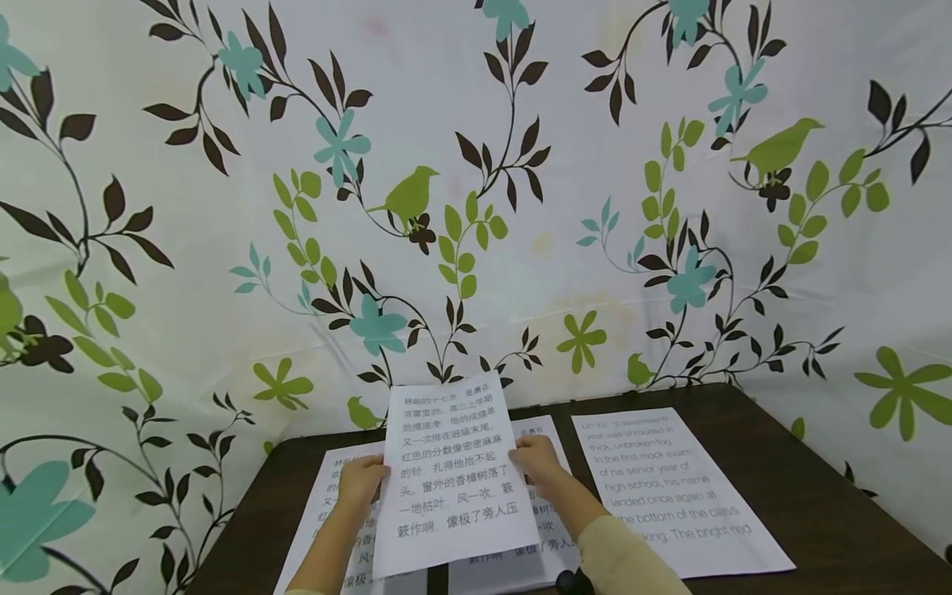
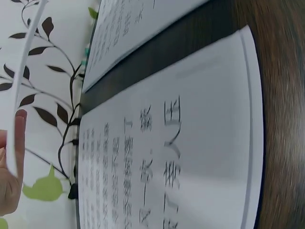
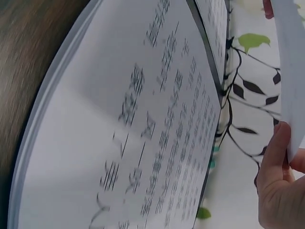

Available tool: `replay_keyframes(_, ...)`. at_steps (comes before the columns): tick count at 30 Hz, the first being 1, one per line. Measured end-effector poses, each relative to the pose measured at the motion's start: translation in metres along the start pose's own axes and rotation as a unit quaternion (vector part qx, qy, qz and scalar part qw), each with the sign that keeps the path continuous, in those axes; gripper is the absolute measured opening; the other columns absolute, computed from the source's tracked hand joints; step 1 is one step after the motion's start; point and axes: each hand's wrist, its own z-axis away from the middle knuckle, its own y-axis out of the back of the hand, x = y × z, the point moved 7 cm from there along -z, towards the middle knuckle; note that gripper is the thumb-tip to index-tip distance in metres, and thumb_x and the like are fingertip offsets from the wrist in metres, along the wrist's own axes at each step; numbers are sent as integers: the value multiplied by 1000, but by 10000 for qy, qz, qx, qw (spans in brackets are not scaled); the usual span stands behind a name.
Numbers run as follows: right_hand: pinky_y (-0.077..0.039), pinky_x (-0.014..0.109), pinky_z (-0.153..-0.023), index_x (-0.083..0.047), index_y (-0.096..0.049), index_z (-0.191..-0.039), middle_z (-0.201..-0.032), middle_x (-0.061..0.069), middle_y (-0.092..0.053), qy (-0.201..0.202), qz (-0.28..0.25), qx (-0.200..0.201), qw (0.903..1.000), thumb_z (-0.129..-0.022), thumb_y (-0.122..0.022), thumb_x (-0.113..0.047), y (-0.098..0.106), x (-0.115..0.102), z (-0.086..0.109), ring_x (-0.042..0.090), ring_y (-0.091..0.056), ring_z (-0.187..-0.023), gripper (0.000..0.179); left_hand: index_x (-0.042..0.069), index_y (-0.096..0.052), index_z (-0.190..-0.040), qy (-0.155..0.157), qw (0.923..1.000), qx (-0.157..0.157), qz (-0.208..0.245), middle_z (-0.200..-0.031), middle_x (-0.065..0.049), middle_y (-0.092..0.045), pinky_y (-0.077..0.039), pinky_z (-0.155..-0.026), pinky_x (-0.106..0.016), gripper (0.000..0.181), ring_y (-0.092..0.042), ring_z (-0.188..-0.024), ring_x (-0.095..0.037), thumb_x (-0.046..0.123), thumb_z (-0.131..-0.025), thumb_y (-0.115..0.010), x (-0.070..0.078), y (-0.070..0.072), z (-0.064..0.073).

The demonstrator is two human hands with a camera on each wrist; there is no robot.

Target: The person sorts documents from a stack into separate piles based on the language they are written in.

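Observation:
A white sheet of paper point(image 1: 454, 471) printed with Chinese text is raised above the table, tilted slightly, its printed face toward me. My left hand point(image 1: 362, 481) pinches its left edge, and my right hand point(image 1: 539, 464) pinches the right edge. In the left wrist view the sheet point(image 2: 19, 81) appears nearly edge-on by the thumb. The right wrist view shows fingers point(image 3: 276, 148) gripping the same paper point(image 3: 291, 71). Below it lie a left pile of Chinese-printed paper point(image 1: 327, 500) and a middle pile point(image 1: 506, 572), both partly hidden by the raised sheet and my arms.
On the right of the dark wooden table point(image 1: 751, 446) lies a pile of paper printed in English point(image 1: 669, 487). A small black rounded object point(image 1: 573, 582) shows beside my right forearm. Behind the table hangs a white cloth point(image 1: 476, 330) patterned with birds and leaves.

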Motion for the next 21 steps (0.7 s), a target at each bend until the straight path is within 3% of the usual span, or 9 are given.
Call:
replay_keyframes(8,-48,31,-58,7,-55,-100,-82,11,-55,-142,-103,67,9998,-80,-51,-3,-25,-2,4,20,-57,-66,22,-15,-49,-109,-194,9998,31,-104,-93,-24,-56,-49,-60,-32,32,-59,-69,-23,1,-81,-47,6,28,0)
replay_keyframes(17,-48,30,-60,6,-54,-104,-83,10,-55,-304,-425,15,9986,-80,-52,-4,-54,0,7,19,-57,-68,26,-13,-48,-112,-42,9992,-22,-397,-99,-24,-53,-47,-62,-36,33,-56,-72,-23,5,-84,-47,-6,57,-10)
replay_keyframes(21,-48,30,-59,7,-54,-103,-84,10,-55,-319,-538,-33,9980,-79,-51,-2,-66,-2,10,20,-57,-69,27,-15,-45,-114,-52,9993,-1,-361,-100,-26,-51,-45,-60,-33,36,-55,-73,-26,5,-84,-46,-3,69,-8)
